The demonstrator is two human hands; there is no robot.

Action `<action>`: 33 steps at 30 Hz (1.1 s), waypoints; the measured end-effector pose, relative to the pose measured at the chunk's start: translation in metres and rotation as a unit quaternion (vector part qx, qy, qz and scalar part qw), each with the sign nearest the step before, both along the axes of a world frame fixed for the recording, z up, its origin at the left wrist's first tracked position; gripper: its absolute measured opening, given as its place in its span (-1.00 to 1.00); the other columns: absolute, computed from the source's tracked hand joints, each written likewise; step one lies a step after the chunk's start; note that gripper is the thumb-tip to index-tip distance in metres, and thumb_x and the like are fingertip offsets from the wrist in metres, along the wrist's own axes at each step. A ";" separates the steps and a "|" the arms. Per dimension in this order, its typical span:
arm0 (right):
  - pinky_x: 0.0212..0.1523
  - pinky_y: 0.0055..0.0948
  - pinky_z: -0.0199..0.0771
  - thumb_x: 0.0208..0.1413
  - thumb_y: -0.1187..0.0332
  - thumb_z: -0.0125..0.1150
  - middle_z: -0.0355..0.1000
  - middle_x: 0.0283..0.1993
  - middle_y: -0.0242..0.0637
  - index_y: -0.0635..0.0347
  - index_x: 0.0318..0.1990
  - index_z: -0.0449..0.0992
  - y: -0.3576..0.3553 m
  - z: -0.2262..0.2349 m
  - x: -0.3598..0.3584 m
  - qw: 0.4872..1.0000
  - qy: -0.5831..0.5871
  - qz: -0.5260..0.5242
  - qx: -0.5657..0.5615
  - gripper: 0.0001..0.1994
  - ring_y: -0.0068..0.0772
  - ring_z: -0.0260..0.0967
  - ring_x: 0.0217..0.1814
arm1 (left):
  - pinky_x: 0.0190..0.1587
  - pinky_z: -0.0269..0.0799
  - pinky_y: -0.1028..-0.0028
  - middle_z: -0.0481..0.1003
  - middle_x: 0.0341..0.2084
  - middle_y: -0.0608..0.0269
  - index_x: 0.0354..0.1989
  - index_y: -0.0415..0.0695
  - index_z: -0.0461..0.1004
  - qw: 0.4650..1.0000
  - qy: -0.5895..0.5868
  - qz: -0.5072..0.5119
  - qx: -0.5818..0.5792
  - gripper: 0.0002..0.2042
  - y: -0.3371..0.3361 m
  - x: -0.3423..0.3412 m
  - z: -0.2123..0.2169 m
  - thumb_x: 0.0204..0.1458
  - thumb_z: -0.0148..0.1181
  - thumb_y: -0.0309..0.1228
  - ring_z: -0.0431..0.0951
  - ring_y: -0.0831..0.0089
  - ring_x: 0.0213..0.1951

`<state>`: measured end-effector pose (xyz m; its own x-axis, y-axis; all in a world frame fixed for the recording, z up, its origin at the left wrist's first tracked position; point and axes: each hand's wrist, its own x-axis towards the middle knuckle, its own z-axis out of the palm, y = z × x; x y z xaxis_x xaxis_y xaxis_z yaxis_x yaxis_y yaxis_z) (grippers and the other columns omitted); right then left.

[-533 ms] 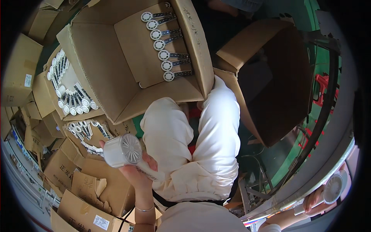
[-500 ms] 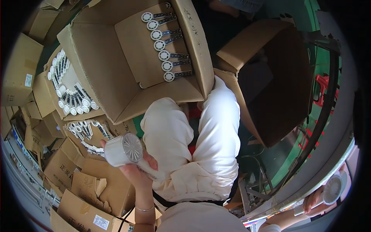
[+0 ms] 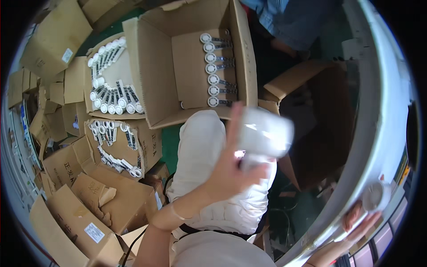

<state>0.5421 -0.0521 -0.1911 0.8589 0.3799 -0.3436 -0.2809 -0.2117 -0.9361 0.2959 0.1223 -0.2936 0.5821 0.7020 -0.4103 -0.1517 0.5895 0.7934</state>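
My left hand (image 3: 224, 178) is raised over my lap and grips a white, barrel-shaped handheld appliance (image 3: 264, 133), which is blurred by motion. Behind it stands a large open cardboard box (image 3: 155, 75) with a row of the same white appliances (image 3: 215, 66) standing along its inner wall. My right hand (image 3: 358, 220) lies at the lower right on a pale curved workbench edge (image 3: 356, 147), against a small white round piece (image 3: 376, 196). Whether its fingers close on that piece is not clear.
More open cartons with white appliances (image 3: 111, 95) lie at the left, among several flattened and closed cardboard boxes (image 3: 89, 209). A brown open box (image 3: 311, 111) stands at the right. A person in blue (image 3: 284, 22) is at the top. The floor is green.
My left hand has swung the white appliance from the lower left up and to the right, across my lap. The view has turned somewhat. My right hand stays at the bench.
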 end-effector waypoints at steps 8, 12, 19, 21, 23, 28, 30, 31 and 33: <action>-0.66 -0.61 0.24 0.07 0.25 -0.10 0.31 -0.42 -0.10 0.36 -0.07 0.12 -0.012 0.028 -0.009 0.989 0.054 0.134 0.029 -0.63 -0.51 0.22 -0.63 | -0.23 0.32 0.24 0.22 -0.18 -0.48 0.17 -0.24 -0.68 0.916 -0.121 -0.100 0.370 -0.03 -0.054 0.112 0.097 -0.27 0.01 -0.66 0.39 -0.13 -0.30; -0.35 -0.54 0.30 -0.16 0.43 -0.02 0.27 -0.08 -0.03 0.19 0.22 -0.11 -0.049 0.051 0.000 0.987 -0.063 0.150 0.011 -0.30 -0.48 0.25 -0.40 | 0.01 0.12 0.29 0.15 -0.13 -0.39 0.16 -0.33 -0.66 0.895 -0.055 -0.277 0.347 -0.10 -0.083 0.140 0.117 -0.25 -0.08 -0.68 0.25 -0.03 -0.10; -0.02 -0.50 0.20 -0.11 0.58 -0.01 0.20 0.04 -0.08 -0.07 0.29 -0.32 -0.102 0.030 0.018 0.964 -0.194 0.166 -0.080 -0.17 -0.44 0.22 -0.13 | 0.09 0.06 0.23 0.12 -0.11 -0.32 0.15 -0.49 -0.35 0.875 0.040 -0.225 0.427 -0.20 -0.146 0.197 0.094 -0.29 -0.03 -0.66 0.14 -0.09 -0.01; 0.00 -0.48 0.19 -0.09 0.57 -0.01 0.16 0.08 -0.09 -0.05 0.29 -0.30 -0.116 0.020 0.021 0.963 -0.195 0.179 -0.056 -0.19 -0.42 0.20 -0.08 | 0.10 0.04 0.24 0.09 -0.08 -0.31 0.14 -0.51 -0.27 0.871 0.052 -0.187 0.450 -0.24 -0.157 0.204 0.090 -0.31 -0.03 -0.67 0.11 -0.08 0.02; 0.04 -0.44 0.16 -0.06 0.58 -0.02 0.05 0.16 -0.11 0.00 0.29 -0.25 -0.134 0.004 0.031 0.963 -0.203 0.173 -0.041 -0.24 -0.36 0.15 0.01 | 0.12 0.02 0.24 0.06 -0.05 -0.28 0.11 -0.53 -0.17 0.871 0.045 -0.167 0.460 -0.29 -0.161 0.203 0.086 -0.33 -0.04 -0.68 0.09 -0.07 0.04; 0.04 -0.34 0.16 -0.13 0.59 0.01 0.09 0.11 -0.08 0.14 0.19 0.08 -0.151 -0.025 0.058 0.938 -0.322 0.131 -0.002 -0.38 -0.20 0.17 0.03 | 0.08 0.08 0.26 0.11 -0.07 -0.19 0.05 -0.52 0.01 0.829 0.098 -0.138 0.532 -0.39 -0.165 0.176 0.092 -0.30 -0.02 -0.63 0.12 0.02 0.01; -0.06 -0.14 0.28 -0.06 0.33 0.21 0.26 -0.06 0.16 0.49 0.07 0.10 -0.142 0.005 0.032 0.833 -0.514 0.165 -0.119 -0.40 -0.05 0.24 -0.02 | 0.08 0.08 0.26 0.12 -0.07 -0.18 0.03 -0.52 0.04 0.826 0.115 -0.088 0.545 -0.40 -0.159 0.144 0.097 -0.29 0.01 -0.60 0.12 0.03 0.01; -0.08 -0.15 0.29 -0.05 0.31 0.21 0.25 -0.08 0.18 0.49 0.07 0.10 -0.144 0.000 0.036 0.830 -0.517 0.173 -0.115 -0.40 -0.04 0.24 -0.03 | 0.08 0.09 0.26 0.13 -0.07 -0.17 0.02 -0.52 0.08 0.821 0.121 -0.050 0.556 -0.42 -0.157 0.122 0.100 -0.28 0.04 -0.57 0.12 0.03 0.02; -0.10 -0.15 0.31 -0.04 0.28 0.20 0.24 -0.09 0.20 0.49 0.07 0.10 -0.146 -0.004 0.039 0.823 -0.525 0.192 -0.096 -0.39 -0.02 0.25 -0.04 | 0.07 0.10 0.29 0.15 -0.05 -0.12 0.02 -0.41 0.14 0.809 0.174 0.056 0.559 -0.43 -0.156 0.073 0.106 -0.26 0.09 -0.52 0.15 0.04 0.01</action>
<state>0.5812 -0.1982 -0.1950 0.5494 0.7185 0.4265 0.7846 -0.2680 -0.5591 0.3687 -0.0341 -0.1872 0.4749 0.7880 0.3917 0.1927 -0.5274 0.8275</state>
